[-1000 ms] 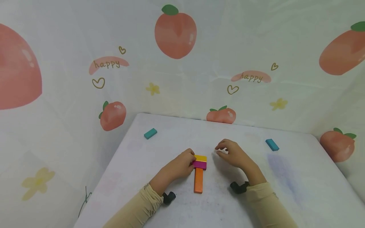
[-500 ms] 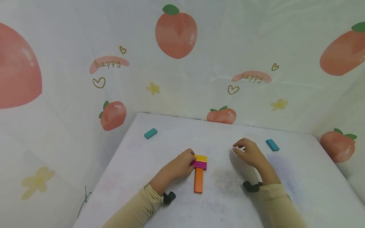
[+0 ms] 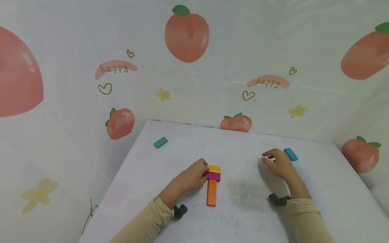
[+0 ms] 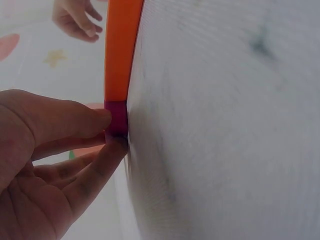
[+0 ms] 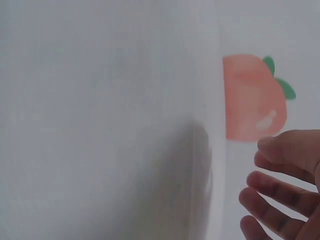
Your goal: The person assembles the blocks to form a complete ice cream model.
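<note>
Near the table's middle, a yellow block [image 3: 214,168] lies against a magenta block [image 3: 213,176]. An orange block [image 3: 211,193] runs from the magenta one's near side toward me, so they form a T. My left hand [image 3: 190,175] pinches the left end of the yellow and magenta blocks; the left wrist view shows the thumb on the magenta block [image 4: 118,120], and the fingers hide part of both. With fingers loosely bent and holding nothing, my right hand [image 3: 280,165] hovers above the table beside a blue block [image 3: 290,154]. The right wrist view shows its fingers spread apart.
A teal block [image 3: 160,142] lies at the table's far left. The white table [image 3: 243,222] ends at a cloth backdrop [image 3: 212,91] printed with peaches. Each wrist carries a black camera mount, such as the one under my right wrist [image 3: 278,199].
My right hand has moved right, away from the joined blocks and closer to the blue block. The left hand and the blocks have stayed put.
</note>
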Available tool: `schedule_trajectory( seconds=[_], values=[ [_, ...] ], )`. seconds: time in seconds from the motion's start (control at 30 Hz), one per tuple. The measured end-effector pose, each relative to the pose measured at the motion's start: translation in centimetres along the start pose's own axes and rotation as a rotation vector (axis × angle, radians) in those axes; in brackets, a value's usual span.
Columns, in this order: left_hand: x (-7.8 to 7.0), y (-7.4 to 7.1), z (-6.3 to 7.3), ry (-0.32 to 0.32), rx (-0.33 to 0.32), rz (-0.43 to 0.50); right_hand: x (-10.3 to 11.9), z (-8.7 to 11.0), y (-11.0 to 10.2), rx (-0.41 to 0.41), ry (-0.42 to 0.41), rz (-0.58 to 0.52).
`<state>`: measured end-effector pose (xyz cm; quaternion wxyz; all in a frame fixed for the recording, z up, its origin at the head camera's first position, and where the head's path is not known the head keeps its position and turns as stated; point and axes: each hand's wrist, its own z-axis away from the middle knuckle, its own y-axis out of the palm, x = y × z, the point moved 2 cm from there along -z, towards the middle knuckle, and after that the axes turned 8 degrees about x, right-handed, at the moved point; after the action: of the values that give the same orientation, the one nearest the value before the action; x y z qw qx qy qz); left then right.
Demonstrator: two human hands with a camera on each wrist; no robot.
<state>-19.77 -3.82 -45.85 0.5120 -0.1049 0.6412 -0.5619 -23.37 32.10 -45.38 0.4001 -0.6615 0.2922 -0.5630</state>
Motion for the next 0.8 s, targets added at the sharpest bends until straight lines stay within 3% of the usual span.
schedule_trajectory(
  seconds=[0.4,0.8],
  values=[
    [-0.1,0.0,0.0,0.014,-0.002,-0.015,-3.1,1.1,-2.5,-0.063,0.127,0.020],
    [-0.1,-0.1,0.1,-0.010,0.010,-0.006,-6.7,1.3,-4.6,-0.054,0.274,0.036]
  ],
)
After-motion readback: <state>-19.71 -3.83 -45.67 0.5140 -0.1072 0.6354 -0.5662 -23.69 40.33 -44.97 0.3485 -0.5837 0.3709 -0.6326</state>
